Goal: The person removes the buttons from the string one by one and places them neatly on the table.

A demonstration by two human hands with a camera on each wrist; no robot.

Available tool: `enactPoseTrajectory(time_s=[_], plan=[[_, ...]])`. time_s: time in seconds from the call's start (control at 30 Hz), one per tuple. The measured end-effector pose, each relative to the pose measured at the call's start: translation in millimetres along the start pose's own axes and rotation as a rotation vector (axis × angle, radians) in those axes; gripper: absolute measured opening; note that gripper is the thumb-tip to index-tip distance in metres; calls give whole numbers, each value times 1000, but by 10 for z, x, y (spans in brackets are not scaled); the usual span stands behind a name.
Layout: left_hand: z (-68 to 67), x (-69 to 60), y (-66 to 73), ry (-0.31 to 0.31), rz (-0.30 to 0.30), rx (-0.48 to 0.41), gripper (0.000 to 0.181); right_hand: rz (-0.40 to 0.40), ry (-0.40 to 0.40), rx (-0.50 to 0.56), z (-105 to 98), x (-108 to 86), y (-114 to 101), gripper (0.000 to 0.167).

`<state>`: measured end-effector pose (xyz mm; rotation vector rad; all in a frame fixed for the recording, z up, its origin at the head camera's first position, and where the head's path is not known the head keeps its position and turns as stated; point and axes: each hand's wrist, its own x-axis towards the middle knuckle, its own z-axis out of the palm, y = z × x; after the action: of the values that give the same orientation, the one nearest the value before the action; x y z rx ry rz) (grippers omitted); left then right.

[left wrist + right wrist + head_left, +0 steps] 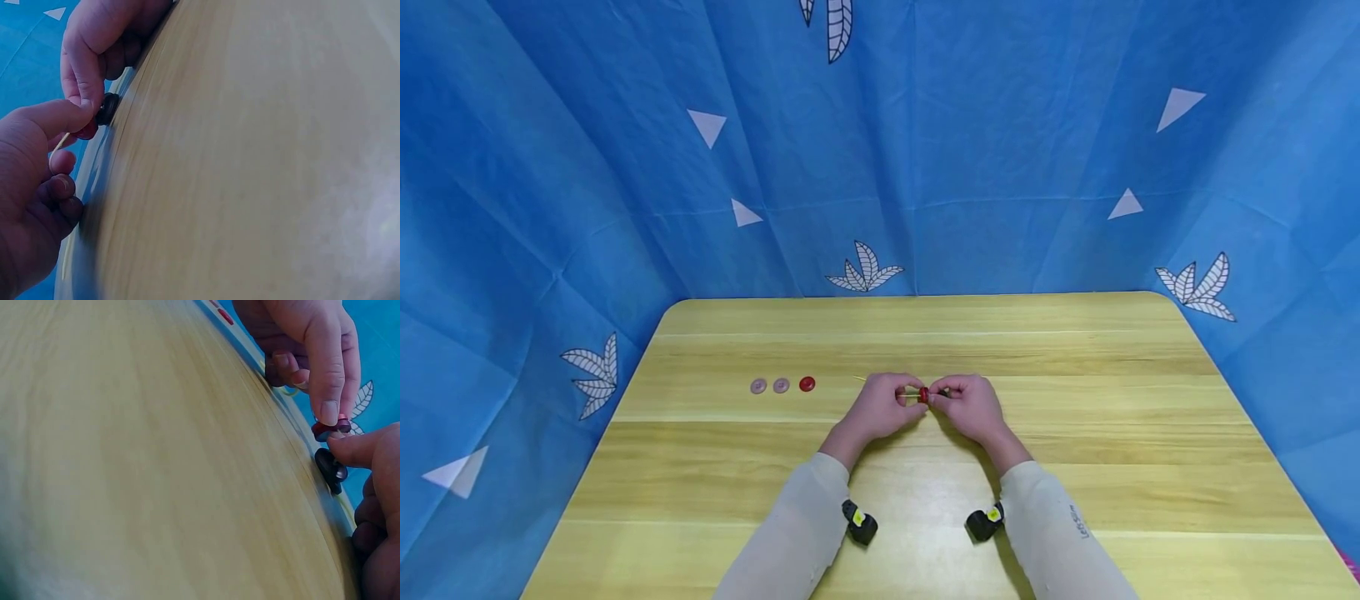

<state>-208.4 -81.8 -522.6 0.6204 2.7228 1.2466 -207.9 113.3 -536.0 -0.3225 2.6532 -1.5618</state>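
Note:
Both hands meet over the middle of the table. The left hand (883, 408) pinches red buttons (331, 428) between thumb and index finger, its other fingers curled. Through them runs a thin yellow cord (59, 147), trailing down past the left palm. Close against the red buttons, the right hand (973, 408) pinches the cord with thumb and forefinger. Black buttons (327, 465) hang on the cord just beside the right thumb; the right fingers partly cover them in the head view. How many buttons are threaded I cannot tell.
Left of the hands, two pale pinkish buttons (758, 386) and a loose red button (807, 383) lie in a row on the wooden table (700, 467). A blue patterned cloth (1000, 125) hangs behind and beside the table.

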Motion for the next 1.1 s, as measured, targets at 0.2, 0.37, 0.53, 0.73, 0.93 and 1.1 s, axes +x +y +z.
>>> enactPoseTrajectory(time_s=[0.2,0.37,0.53,0.73,0.93,1.1], plan=[[2,-14,-5,8,5,16,25,4,7,-2,12,-4,10,6],[-5,-22,-23,15,16,32,25,-4,4,-9,17,-3,12,5],[-15,-34,-40,24,28,33,25,-7,2,-9,25,-2,19,3],[-31,-42,-66,20,15,39,26,-15,4,-15,21,-10,18,4],[-70,-71,-62,22,-7,19,27,-26,2,-13,19,-14,19,4],[-93,-76,-81,29,-21,22,26,-28,6,-10,18,-2,33,5]])
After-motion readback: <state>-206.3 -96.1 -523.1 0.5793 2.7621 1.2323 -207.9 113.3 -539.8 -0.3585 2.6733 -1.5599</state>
